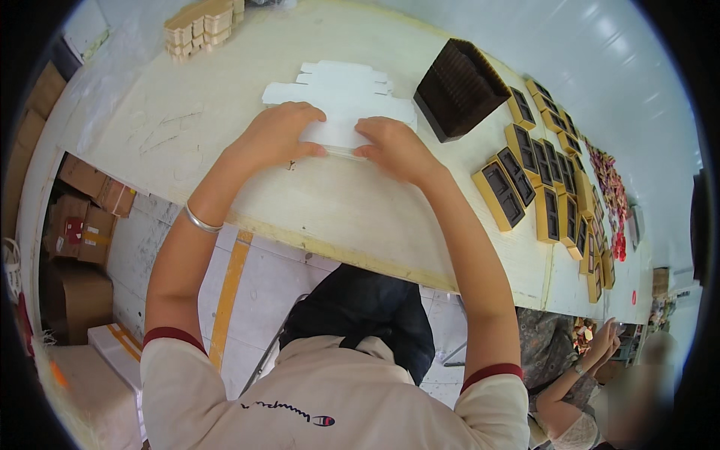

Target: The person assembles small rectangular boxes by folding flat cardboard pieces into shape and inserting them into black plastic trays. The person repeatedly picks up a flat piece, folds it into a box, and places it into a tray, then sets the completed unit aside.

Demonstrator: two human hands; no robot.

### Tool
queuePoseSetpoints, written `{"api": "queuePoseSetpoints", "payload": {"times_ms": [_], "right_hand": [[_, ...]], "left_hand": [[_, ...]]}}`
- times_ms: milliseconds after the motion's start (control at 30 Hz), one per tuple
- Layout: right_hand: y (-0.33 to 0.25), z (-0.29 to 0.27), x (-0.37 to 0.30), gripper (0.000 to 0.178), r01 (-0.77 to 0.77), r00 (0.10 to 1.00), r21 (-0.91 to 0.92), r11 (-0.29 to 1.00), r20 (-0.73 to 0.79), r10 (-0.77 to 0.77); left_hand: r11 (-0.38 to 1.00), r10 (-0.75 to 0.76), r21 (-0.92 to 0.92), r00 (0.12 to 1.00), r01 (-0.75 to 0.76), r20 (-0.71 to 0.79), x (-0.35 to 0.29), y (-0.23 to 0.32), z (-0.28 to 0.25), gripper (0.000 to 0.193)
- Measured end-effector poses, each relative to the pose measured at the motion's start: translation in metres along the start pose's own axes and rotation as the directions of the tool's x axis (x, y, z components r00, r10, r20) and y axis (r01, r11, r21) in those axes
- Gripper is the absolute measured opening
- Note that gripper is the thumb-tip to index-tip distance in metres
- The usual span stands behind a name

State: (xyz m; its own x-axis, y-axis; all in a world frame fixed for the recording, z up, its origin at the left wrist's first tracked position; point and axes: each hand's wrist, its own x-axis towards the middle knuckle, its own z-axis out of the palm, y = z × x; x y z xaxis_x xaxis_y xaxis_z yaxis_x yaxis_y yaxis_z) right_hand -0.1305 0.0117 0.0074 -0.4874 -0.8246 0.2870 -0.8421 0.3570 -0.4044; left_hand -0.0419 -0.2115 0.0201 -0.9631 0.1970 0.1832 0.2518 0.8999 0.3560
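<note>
A small stack of flat white cardboard box blanks (339,112), with cut flaps along its far side, lies on the table in front of me. My left hand (281,135) grips its near left part, fingers bent over the top and thumb at the near edge. On the opposite side my right hand (397,148) holds the near right part the same way, thumb at the edge. Beyond my right hand stands a stack of dark brown plastic trays (461,90), nested together and tilted.
Gold boxes with dark inserts (501,196) crowd the table's right side. Red wrapped pieces (606,176) lie beyond them. Folded tan blanks (199,28) sit at the far left. Cardboard boxes (79,225) are stored below left. A co-worker's hands (600,345) show at lower right.
</note>
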Motion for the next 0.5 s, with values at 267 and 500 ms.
{"api": "queuePoseSetpoints", "payload": {"times_ms": [267,500], "right_hand": [[0.001,-0.018,0.016,0.022,-0.236,0.951,0.103,0.966,0.229,0.208],[-0.016,-0.021,0.003,0.015,0.124,0.813,-0.156,0.980,-0.551,-0.190]], "left_hand": [[0.992,-0.093,-0.076,0.990,0.101,0.106,0.005,0.003,-0.014,0.051],[0.950,0.312,0.197,0.791,-0.243,-0.526,0.006,0.013,-0.002,0.020]]}}
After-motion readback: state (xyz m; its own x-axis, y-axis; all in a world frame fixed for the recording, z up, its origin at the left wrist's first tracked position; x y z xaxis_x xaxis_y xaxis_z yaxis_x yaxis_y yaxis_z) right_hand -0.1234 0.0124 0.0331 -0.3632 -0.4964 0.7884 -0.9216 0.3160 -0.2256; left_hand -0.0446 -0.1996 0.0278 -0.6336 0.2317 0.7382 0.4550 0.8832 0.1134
